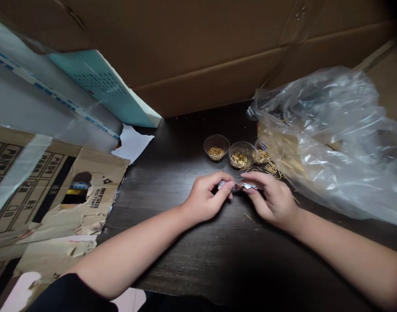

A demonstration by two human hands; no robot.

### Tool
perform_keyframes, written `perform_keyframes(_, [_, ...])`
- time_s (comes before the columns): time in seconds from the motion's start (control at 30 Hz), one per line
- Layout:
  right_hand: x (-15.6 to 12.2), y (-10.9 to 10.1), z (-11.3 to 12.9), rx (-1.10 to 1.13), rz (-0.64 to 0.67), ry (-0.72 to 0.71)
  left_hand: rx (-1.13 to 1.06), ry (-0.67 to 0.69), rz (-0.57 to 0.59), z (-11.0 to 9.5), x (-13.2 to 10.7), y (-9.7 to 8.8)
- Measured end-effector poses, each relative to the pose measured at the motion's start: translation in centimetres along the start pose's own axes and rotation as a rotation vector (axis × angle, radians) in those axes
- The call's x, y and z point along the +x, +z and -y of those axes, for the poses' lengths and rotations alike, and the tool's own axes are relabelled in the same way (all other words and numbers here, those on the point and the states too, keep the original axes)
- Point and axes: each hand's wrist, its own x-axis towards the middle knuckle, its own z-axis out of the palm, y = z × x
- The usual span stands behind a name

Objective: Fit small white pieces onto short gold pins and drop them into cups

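My left hand [207,197] and my right hand [270,198] meet over the dark wooden table [191,260], fingers pinched together. Between them they hold a small silvery-white part [247,186] with a thin gold pin at it. Just beyond the hands stand two small clear cups [217,147] [242,154] holding gold pins. Loose gold pins [270,168] lie scattered to the right of the cups, and a single pin [249,218] rests near my right wrist.
A large crumpled clear plastic bag [331,134] covers the right side of the table. Brown cardboard walls [198,56] rise at the back. Torn printed cardboard [55,195] and a teal-and-white box [110,91] lie at the left.
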Motion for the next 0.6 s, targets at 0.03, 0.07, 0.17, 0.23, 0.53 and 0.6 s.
perform_keyframes(0.03, [0.10,0.04,0.03,-0.002,0.001,0.004,0.004,0.005,0.005,-0.01,-0.01,0.00])
perform_keyframes(0.07, [0.24,0.03,0.08,-0.010,0.001,0.001,0.007,0.010,0.008,-0.01,-0.02,0.00])
perform_keyframes(0.17, [0.65,-0.13,0.29,-0.017,0.021,-0.022,0.012,0.034,0.017,0.03,-0.05,0.00])
perform_keyframes(0.23, [0.80,-0.20,0.38,-0.008,0.039,-0.036,0.023,0.052,0.023,0.05,-0.06,0.01])
perform_keyframes(0.53, [0.84,-0.14,0.19,-0.009,0.061,-0.058,0.066,0.136,-0.023,0.18,-0.11,0.06])
perform_keyframes(0.6, [0.88,-0.18,0.20,-0.011,0.057,-0.062,0.069,0.136,-0.038,0.17,-0.11,0.04])
